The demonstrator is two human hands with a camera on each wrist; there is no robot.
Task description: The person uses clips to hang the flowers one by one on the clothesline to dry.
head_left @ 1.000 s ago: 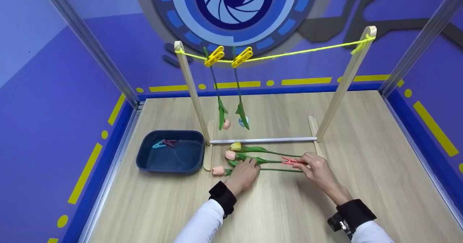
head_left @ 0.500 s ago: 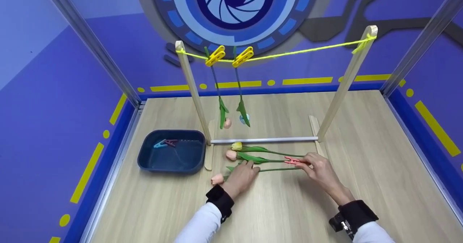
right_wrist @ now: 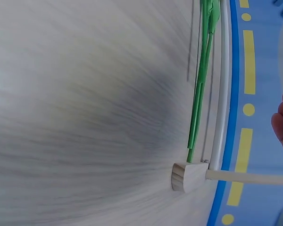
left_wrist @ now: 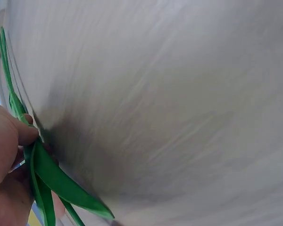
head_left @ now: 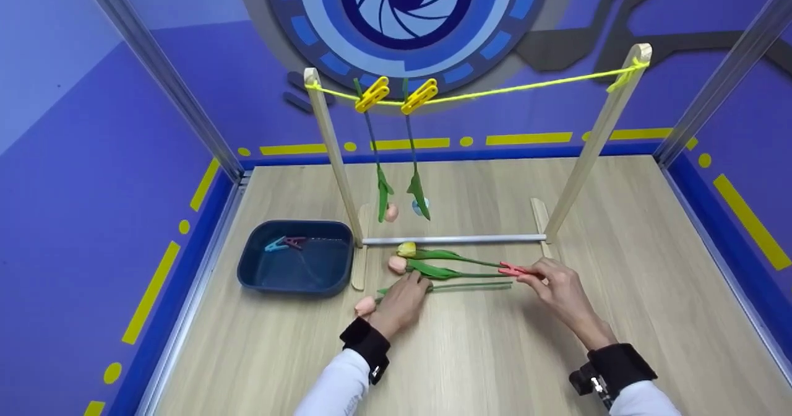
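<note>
My left hand [head_left: 401, 303] pinches the nearest pink tulip [head_left: 365, 306] by its stem and leaves, its bare stem pointing right. In the left wrist view, thumb and finger close round the green stem [left_wrist: 7, 70] just above the leaves. My right hand [head_left: 562, 291] holds a red clothespin [head_left: 512, 270] between thumb and fingers, over the stem ends of the other tulips. Another pink tulip [head_left: 398, 264] and a yellow tulip [head_left: 406, 250] lie side by side on the table, blooms to the left.
A yellow line [head_left: 526, 87] runs between two wooden posts [head_left: 591, 150]. Two yellow clothespins [head_left: 419, 96] hang a pink tulip [head_left: 391, 212] and a blue tulip [head_left: 421, 207] upside down from it. At left, a dark blue basin [head_left: 297, 285] contains blue and dark red clothespins [head_left: 294, 242].
My left hand has moved left and slightly toward me with the pink tulip, drawing it apart from the other two. The right hand has shifted a little right with the red clothespin.
</note>
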